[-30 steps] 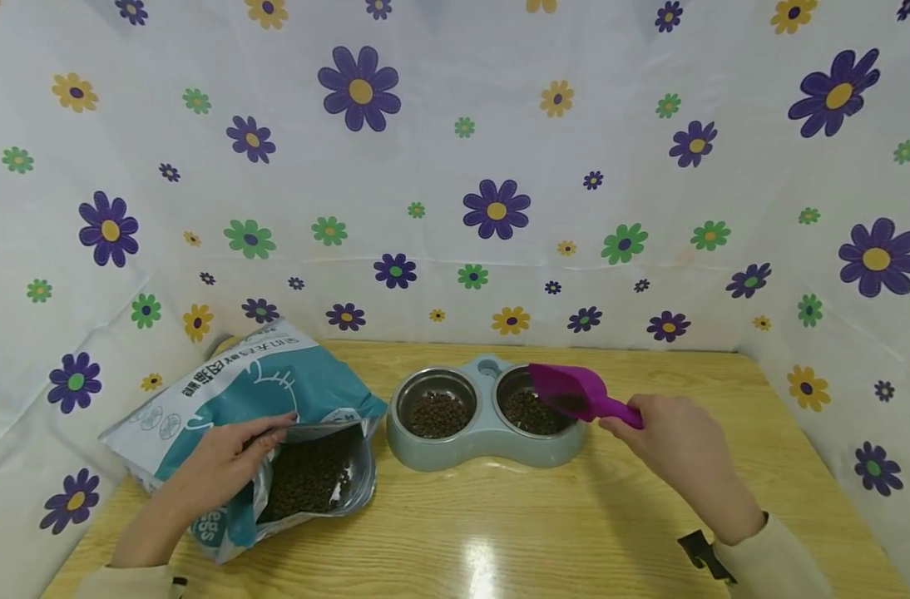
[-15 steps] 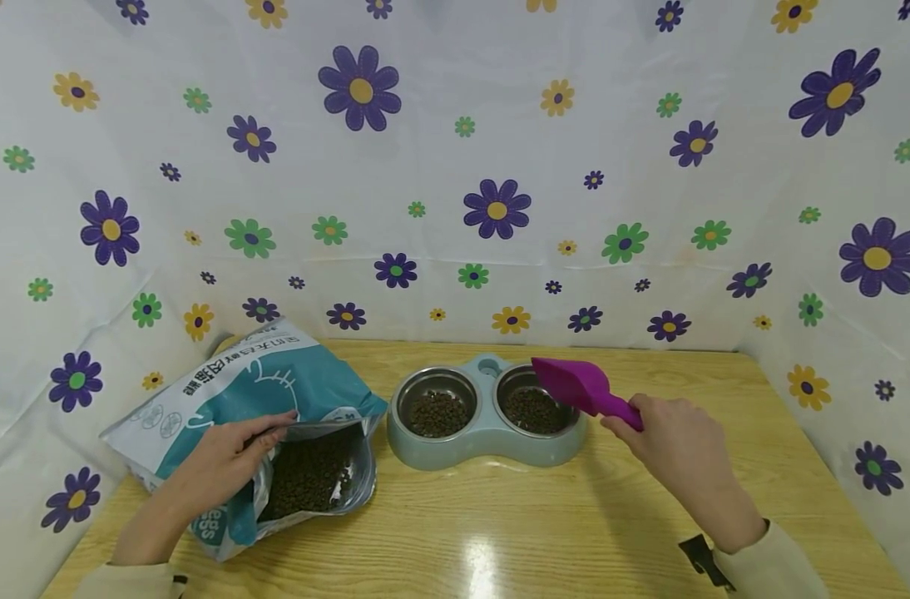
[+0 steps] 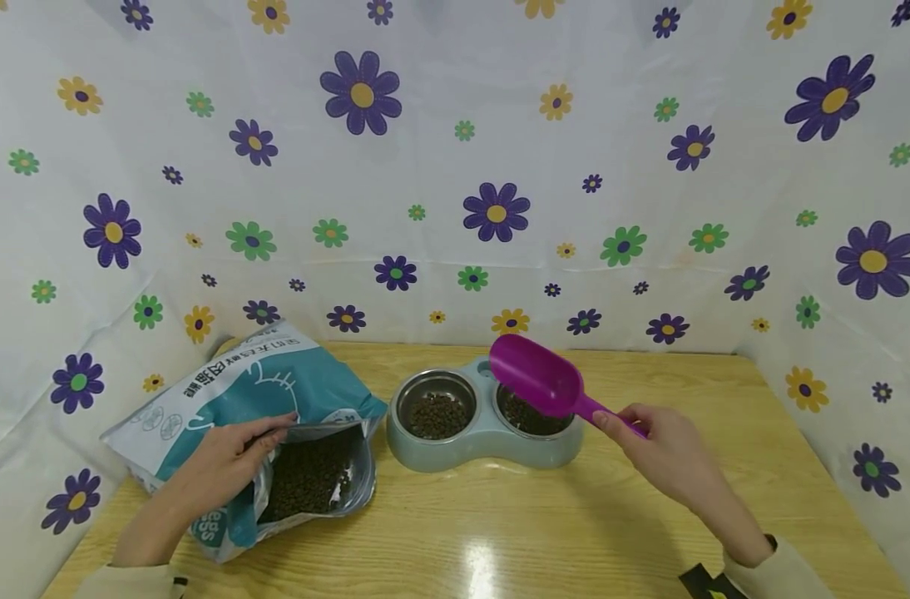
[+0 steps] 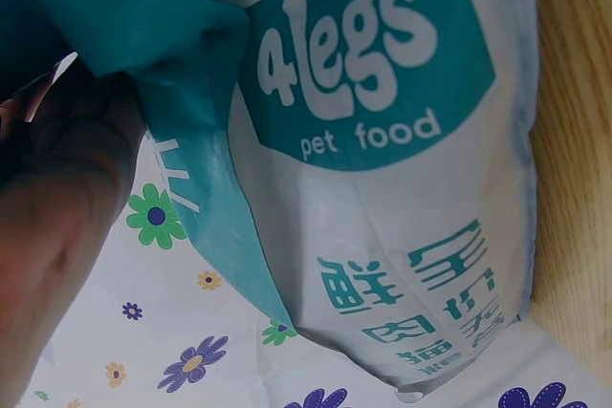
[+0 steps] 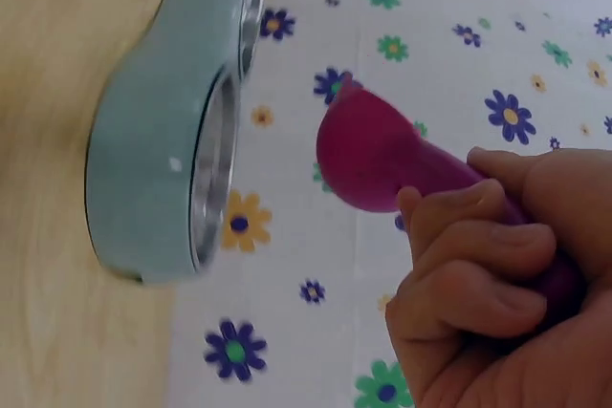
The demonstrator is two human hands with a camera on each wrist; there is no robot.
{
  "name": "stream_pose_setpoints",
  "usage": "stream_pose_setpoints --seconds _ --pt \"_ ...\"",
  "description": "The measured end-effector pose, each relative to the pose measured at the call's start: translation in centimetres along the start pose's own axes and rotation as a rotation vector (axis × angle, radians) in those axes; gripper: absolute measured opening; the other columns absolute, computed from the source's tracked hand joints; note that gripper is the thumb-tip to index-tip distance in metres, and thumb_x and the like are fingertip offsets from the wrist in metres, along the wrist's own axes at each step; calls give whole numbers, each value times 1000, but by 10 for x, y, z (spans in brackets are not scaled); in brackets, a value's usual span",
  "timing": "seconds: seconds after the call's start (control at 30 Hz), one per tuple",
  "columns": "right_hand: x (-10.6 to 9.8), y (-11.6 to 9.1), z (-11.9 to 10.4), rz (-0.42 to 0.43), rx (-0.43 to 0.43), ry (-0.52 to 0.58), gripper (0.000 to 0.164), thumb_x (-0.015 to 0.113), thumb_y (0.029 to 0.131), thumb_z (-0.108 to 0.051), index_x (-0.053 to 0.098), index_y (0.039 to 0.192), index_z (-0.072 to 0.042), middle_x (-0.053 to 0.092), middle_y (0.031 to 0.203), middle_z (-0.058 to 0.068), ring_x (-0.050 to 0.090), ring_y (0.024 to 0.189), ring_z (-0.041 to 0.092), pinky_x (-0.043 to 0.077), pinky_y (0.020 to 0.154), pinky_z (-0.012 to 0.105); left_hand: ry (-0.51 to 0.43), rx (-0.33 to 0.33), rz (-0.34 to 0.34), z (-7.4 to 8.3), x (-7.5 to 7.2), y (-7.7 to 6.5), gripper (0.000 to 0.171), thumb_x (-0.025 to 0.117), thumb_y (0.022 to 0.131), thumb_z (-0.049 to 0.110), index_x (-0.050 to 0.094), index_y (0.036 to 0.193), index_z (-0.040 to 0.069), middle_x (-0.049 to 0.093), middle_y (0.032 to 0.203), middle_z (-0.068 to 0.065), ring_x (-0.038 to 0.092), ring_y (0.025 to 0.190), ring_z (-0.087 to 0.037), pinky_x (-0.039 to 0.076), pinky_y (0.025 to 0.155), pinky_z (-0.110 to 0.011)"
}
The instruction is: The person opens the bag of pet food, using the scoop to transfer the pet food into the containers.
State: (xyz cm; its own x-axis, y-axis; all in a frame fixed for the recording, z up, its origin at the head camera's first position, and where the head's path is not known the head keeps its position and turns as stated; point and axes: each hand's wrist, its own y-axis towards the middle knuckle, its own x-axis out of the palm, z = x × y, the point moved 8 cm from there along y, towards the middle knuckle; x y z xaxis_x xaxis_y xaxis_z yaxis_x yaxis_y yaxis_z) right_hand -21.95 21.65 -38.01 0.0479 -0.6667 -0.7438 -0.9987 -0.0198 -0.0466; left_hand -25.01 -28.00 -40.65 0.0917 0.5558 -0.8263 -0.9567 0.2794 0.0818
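My right hand point(image 3: 668, 453) grips the handle of a magenta scoop point(image 3: 537, 374), fingers curled round it in the right wrist view. The scoop's hollow faces up and shows no kibble in it. It hangs over the right bowl of a pale blue double pet bowl point(image 3: 455, 449). Brown kibble point(image 3: 437, 414) lies in both steel bowls. On the left, my left hand point(image 3: 223, 462) pinches the upper lip of a teal and white pet food bag point(image 3: 313, 374) between thumb and fingers. The bag lies on its side, its mouth held apart, with kibble point(image 3: 309, 474) inside.
All of this stands on a wood-grain table point(image 3: 515, 532). A white cloth point(image 3: 440, 125) printed with flowers hangs behind the table and along both sides.
The scoop has turned from tipped over the right bowl to hollow side up, its blade swinging a little left and up. The left hand and the bag have stayed in place.
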Motion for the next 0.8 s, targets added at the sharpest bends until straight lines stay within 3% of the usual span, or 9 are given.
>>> stream_pose_setpoints --seconds 0.17,0.43,0.57,0.8 --pt "31 -4 -5 -185 10 242 44 62 100 -48 71 93 -6 49 60 -1 37 51 10 28 45 22 6 -7 -3 0 0 0 37 50 109 23 64 141 9 39 59 8 27 43 -3 35 44 -26" --pt "83 -12 -32 -387 -80 331 39 63 101 -44 69 86 -8 44 57 -4 34 50 10 24 45 23 6 -1 -4 0 1 1 37 50 109 23 63 141 9 40 60 7 27 43 -3 35 43 -26" --pt "102 -13 -47 -412 -134 331 39 64 100 -44 70 83 -9 46 56 -4 35 50 9 24 44 23 -2 1 -6 0 1 1 37 50 109 23 63 141 9 43 61 7 26 43 -3 35 42 -26" --pt "123 -12 -75 -366 -211 242 41 66 98 -48 74 79 -12 50 56 -8 39 50 6 27 45 21 7 15 9 0 1 0 35 51 109 20 65 139 8 40 61 8 27 45 -1 34 44 -25"
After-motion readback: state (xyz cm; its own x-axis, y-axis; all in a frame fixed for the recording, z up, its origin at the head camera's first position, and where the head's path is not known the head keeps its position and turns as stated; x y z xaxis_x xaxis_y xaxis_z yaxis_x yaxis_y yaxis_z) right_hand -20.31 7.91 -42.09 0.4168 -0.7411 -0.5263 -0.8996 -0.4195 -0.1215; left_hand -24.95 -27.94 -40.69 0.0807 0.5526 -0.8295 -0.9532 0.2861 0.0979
